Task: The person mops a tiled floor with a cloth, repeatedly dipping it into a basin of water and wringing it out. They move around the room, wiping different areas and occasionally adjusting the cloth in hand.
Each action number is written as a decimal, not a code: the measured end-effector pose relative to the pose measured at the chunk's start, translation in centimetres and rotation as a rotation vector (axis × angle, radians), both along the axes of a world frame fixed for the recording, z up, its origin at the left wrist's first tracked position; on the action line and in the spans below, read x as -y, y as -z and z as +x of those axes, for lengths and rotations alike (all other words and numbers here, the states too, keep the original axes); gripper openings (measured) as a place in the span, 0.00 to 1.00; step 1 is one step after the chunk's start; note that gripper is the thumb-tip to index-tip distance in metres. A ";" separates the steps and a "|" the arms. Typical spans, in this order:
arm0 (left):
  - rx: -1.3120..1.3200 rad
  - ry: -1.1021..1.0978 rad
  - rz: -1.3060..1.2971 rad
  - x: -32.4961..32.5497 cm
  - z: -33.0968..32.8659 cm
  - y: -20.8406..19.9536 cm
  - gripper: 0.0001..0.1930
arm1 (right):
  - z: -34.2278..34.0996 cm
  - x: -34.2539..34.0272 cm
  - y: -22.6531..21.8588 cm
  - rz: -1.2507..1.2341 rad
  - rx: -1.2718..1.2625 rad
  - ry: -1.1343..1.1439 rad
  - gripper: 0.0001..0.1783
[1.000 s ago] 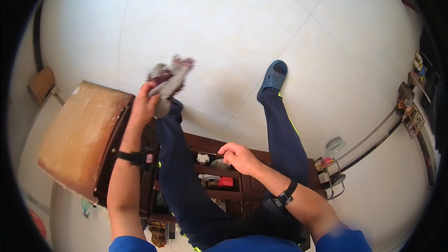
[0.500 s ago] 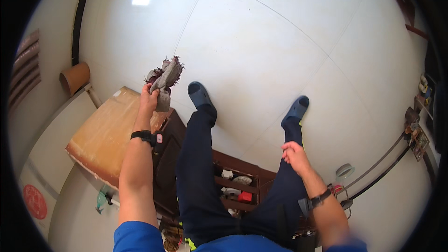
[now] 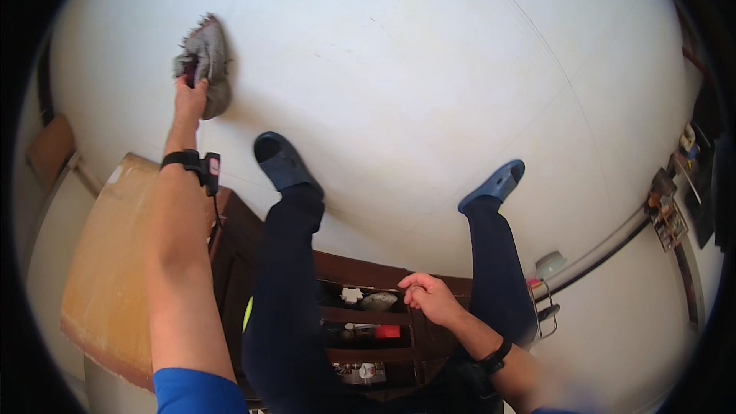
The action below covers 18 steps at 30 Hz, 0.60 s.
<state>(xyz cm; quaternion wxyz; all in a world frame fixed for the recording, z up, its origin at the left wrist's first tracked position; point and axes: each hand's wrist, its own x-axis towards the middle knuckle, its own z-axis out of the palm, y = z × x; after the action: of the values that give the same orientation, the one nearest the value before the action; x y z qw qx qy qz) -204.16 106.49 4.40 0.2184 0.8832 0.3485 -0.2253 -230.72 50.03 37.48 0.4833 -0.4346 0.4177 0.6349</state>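
A grey rag (image 3: pixel 213 57) with ragged, dark red fringed edges is bunched in my left hand (image 3: pixel 190 100). My left arm reaches out ahead, and the rag is at the pale floor (image 3: pixel 368 100), its shadow close along one side. Whether it presses flat against the floor I cannot tell. My right hand (image 3: pixel 431 299) hangs in front of my right thigh, fingers loosely curled in, with nothing visible in it. Each wrist wears a dark strap; the left one carries a small device (image 3: pixel 208 172).
Left of me stands a worn wooden board or tabletop (image 3: pixel 115 261). Behind my legs is a dark red cabinet (image 3: pixel 368 268) with open compartments of small items. My feet in blue slippers (image 3: pixel 284 161) are spread apart. A bowl-like dish (image 3: pixel 550 263) is at right.
My left hand has carried the rag farther forward and to the left, down toward the floor. My right hand has moved inward, nearer the cabinet in view. The whole view has shifted.
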 end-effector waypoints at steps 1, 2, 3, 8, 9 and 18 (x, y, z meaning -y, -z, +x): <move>0.073 -0.050 0.019 1.3 0.2 1.0 0.41 | -0.3 0.4 0.5 0.003 -0.008 0.007 0.15; 0.143 -0.070 0.068 2.7 0.0 1.5 0.44 | -0.6 0.8 0.8 0.014 -0.031 0.025 0.15; 0.160 0.029 0.126 4.1 -0.4 1.5 0.44 | -0.8 1.2 1.0 0.020 -0.049 0.016 0.15; 0.181 0.340 0.148 16.3 -1.5 0.6 0.37 | -1.1 2.2 0.0 0.101 -0.064 0.096 0.14; 0.183 0.355 0.152 20.1 -2.0 0.3 0.33 | -1.1 2.4 -0.3 0.116 -0.079 0.128 0.14; 0.135 0.475 -0.026 47.5 -8.6 -2.6 0.22 | 0.5 7.9 -2.7 0.297 0.040 0.131 0.12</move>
<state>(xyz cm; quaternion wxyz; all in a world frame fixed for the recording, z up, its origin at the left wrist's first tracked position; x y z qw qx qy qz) -212.78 58.97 6.96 0.1936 0.9505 0.1127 -0.2153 -230.20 42.18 40.15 0.5908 -0.3428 0.3367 0.6481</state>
